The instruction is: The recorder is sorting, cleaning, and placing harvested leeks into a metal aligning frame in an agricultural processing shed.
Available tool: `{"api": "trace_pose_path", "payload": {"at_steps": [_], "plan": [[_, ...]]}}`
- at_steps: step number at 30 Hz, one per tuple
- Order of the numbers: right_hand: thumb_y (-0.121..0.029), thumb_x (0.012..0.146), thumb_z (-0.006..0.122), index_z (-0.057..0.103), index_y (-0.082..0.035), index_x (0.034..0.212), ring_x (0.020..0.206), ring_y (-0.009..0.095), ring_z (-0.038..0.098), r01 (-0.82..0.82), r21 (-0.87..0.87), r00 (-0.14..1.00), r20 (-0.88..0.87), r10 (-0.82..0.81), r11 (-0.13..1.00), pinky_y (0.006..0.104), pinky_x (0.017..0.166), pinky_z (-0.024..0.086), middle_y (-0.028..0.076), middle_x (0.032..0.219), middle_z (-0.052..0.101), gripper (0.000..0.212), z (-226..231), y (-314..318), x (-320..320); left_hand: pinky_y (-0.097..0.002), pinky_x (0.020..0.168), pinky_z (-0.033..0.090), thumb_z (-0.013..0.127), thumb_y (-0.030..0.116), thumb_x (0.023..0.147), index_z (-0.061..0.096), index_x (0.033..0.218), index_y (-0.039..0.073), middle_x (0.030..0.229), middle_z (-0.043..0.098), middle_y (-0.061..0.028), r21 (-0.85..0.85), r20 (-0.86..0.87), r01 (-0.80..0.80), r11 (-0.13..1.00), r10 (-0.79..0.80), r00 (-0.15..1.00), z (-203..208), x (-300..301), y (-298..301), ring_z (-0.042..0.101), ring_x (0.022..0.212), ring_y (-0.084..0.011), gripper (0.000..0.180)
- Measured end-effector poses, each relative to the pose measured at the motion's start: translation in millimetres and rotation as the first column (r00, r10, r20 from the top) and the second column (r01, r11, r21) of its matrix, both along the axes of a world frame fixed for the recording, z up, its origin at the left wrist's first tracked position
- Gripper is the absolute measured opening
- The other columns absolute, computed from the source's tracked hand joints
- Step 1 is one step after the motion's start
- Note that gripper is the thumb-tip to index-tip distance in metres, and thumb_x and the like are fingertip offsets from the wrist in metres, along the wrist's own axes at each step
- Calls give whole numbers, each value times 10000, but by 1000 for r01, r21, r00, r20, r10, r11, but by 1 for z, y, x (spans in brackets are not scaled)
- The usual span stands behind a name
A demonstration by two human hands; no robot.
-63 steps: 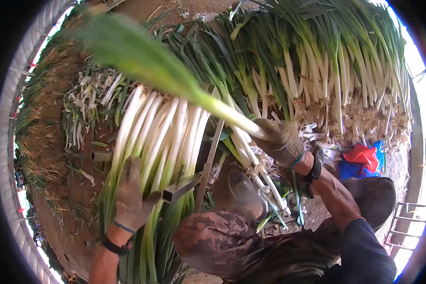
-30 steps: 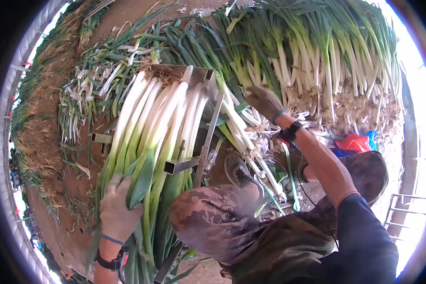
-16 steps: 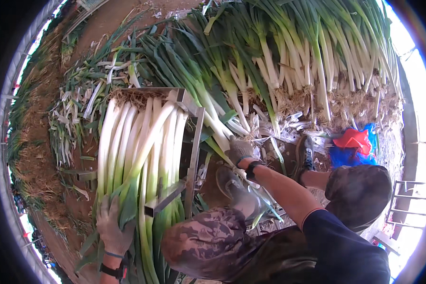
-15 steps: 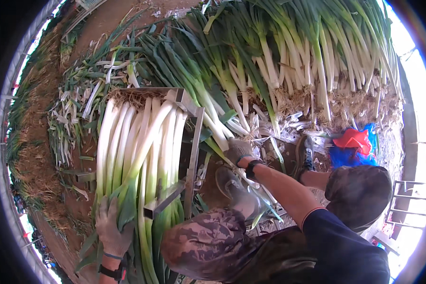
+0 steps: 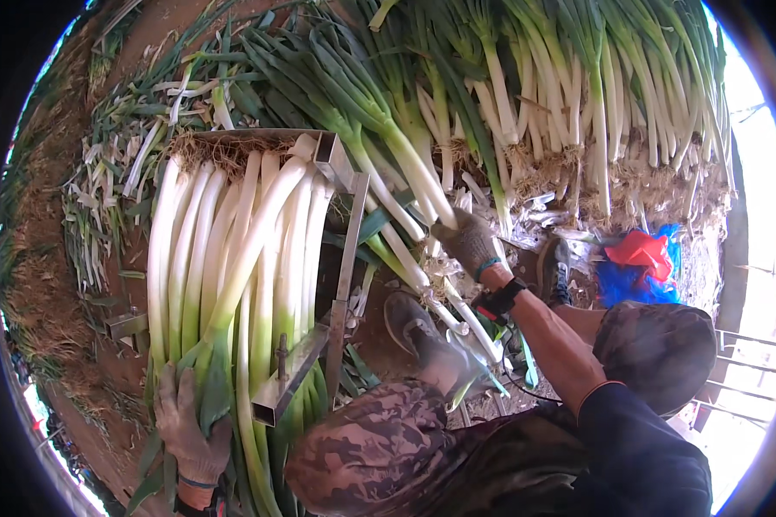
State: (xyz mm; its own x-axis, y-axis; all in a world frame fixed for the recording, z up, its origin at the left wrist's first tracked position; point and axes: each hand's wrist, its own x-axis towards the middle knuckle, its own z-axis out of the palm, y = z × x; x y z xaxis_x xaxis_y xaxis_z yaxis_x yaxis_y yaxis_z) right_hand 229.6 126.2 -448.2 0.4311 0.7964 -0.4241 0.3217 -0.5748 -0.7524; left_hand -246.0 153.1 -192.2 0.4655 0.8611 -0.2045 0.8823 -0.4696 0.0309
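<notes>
My left hand [image 5: 188, 426], in a grey work glove, lies on the lower left of a bundle of thick green onions [image 5: 233, 250], fingers stretched over the stalks and leaves. The bundle rests in a metal frame [image 5: 347, 250], roots against its far plate. One stalk [image 5: 254, 267] lies slantwise on top. To the right of the frame, my gloved right hand [image 5: 467, 241] is closed round the root end of a long green onion [image 5: 414, 164], whose green leaves reach away to the far left. Further loose stalks [image 5: 409, 267] lie beside and below this hand.
A long row of green onions [image 5: 569, 95] spreads along the far right, roots toward me. Trimmed leaves and peelings [image 5: 112, 189] cover the ground at the left. A red and blue bundle [image 5: 642, 258] lies right of my shoes [image 5: 409, 323]. A metal crossbar [image 5: 293, 375] sticks out near my knee.
My right hand has shifted right and slightly away from me, and the root end it grips has come up with it. My left hand stays on the bundle. The view has shifted a little.
</notes>
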Motion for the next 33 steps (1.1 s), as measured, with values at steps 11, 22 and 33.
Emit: {"api": "trace_pose_path", "payload": {"at_steps": [11, 22, 33], "plan": [[-256, 794, 759, 679, -108, 1254, 1110, 403, 667, -58, -39, 964, 258, 66, 998, 470, 928, 561, 184, 1336, 614, 489, -63, 9, -57, -607, 1102, 357, 644, 189, 676, 428, 1512, 46, 1521, 415, -322, 27, -3, 34, 999, -34, 999, -6, -7, 2, 441, 1319, -559, 875], [-262, 813, 713, 601, -104, 1331, 1060, 404, 683, -141, -216, 844, 484, 231, 966, 505, 922, 530, 232, 1168, 688, 552, -91, 33, -51, -621, 1083, 364, 647, 232, 711, 402, 1529, 49, 1530, 407, -321, 67, -15, 58, 996, -57, 998, -11, -7, 2, 444, 1312, -565, 873], [-360, 705, 820, 741, -7, 1124, 843, 259, 732, -370, -284, 910, 81, 406, 885, 365, 816, 581, 149, 897, 750, 553, -5, 82, 30, -606, 1084, 365, 656, 180, 680, 422, 1509, 38, 1525, 410, -315, 104, 18, 72, 992, -74, 997, -15, -10, 0, 440, 1309, -552, 873]]}}
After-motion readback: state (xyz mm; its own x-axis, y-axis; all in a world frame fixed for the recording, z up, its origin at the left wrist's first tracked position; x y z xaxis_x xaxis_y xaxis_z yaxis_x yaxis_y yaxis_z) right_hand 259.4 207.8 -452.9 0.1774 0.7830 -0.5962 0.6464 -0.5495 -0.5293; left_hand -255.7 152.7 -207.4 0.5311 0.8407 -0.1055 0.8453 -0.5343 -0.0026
